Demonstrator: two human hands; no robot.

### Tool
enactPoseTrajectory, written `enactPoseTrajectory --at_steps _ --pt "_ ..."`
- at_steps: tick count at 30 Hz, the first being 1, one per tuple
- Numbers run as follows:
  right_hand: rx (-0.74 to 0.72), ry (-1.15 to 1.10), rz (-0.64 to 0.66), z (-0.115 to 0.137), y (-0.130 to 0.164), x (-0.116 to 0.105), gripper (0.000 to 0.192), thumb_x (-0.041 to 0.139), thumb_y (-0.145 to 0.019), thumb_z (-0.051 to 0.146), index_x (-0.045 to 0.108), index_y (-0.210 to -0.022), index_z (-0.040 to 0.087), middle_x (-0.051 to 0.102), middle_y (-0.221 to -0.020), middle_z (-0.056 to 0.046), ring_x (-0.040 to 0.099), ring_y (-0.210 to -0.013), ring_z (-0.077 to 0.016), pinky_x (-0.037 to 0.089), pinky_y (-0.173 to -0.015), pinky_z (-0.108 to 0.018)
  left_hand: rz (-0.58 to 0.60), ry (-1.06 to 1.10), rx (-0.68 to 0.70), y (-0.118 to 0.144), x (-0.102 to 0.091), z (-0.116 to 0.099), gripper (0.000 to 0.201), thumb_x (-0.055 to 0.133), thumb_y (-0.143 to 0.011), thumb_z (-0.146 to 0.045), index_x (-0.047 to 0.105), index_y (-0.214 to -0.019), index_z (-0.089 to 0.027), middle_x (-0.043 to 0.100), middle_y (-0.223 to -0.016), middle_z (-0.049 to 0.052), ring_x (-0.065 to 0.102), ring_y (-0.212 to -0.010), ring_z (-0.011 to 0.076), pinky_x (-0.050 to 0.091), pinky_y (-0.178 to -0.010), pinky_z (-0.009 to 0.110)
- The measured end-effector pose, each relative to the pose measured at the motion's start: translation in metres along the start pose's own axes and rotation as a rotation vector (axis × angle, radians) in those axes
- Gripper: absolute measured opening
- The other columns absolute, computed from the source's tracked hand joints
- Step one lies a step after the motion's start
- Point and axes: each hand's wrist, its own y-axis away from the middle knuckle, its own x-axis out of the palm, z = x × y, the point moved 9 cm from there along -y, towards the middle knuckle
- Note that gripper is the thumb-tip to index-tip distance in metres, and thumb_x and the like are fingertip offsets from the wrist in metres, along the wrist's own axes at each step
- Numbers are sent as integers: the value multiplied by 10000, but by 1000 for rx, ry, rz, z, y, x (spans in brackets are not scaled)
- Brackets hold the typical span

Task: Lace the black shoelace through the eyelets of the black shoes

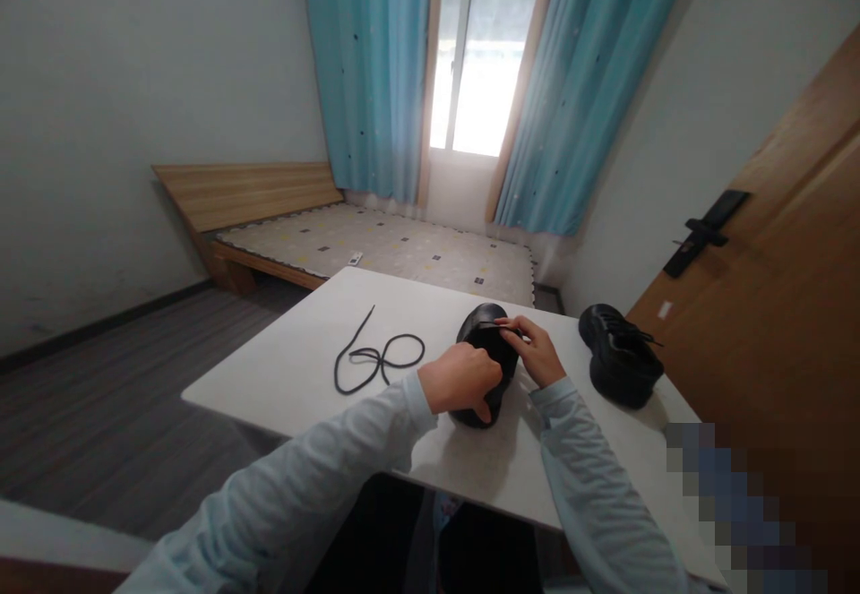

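Matt black, smooth leather-look shoe (485, 363) is sitting on a smooth white tabletop (288, 370) that is showing a faint sheen. Second black shoe (619, 354) is looking equally matt, with a thick rubbery sole. Loose black cord lace (376, 359) is looking woven and dull. Pale blue sleeves (322, 495) are reading as soft cloth. Brown wooden door (772, 307) is showing smooth grain.

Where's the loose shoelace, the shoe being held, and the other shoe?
loose shoelace (380, 361), head view, on its crossed loops.
held shoe (485, 321), head view, on its toe.
other shoe (622, 365), head view, on its side.
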Motion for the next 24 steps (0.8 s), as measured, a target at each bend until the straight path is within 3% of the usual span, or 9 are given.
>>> enactPoseTrajectory --at_steps 10,14,16,19,21,24 --pt "4 -21 11 -1 0 1 160 564 -732 359 558 -703 202 666 -1028 -66 577 -982 -239 429 -702 -322 44 88 6 4 -15 -5 381 636 -733 -416 672 -855 -58 686 -772 151 626 -666 231 409 -537 256" --pt "-8 -72 7 -2 0 0 157 570 -721 351 546 -689 199 663 -1009 -73 575 -991 -242 433 -738 -341 -114 412 131 10 -39 6 288 533 -834 -358 660 -959 -132 704 -816 49 615 -711 126 411 -640 178" --pt "-5 -72 9 -4 0 0 151 576 -715 345 562 -708 194 663 -1007 -76 577 -985 -245 432 -742 -348 -265 572 35 14 -52 40 300 463 -870 -368 661 -949 -157 702 -813 22 617 -714 106 414 -651 168" --pt "2 -59 4 -6 -1 0 144 585 -702 328 573 -737 189 663 -1022 -86 578 -981 -250 430 -730 -351 -487 493 -430 33 -53 126 317 433 -867 -380 649 -879 -148 693 -757 46 629 -716 145 431 -653 213" --pt "1 -54 -2 -7 -1 -1 138 586 -695 315 574 -743 186 660 -1028 -93 574 -990 -254 429 -716 -345 -491 380 -681 48 -37 174 281 444 -849 -357 625 -933 -159 691 -827 73 636 -785 186 448 -697 257" --pt "3 -45 0 -6 -1 -1 127 580 -688 302 574 -739 185 659 -1022 -95 573 -993 -255 426 -695 -334 -371 214 -1002 72 -1 229 347 483 -805 -384 574 -1038 -144 646 -1008 156 605 -951 287 463 -764 354"
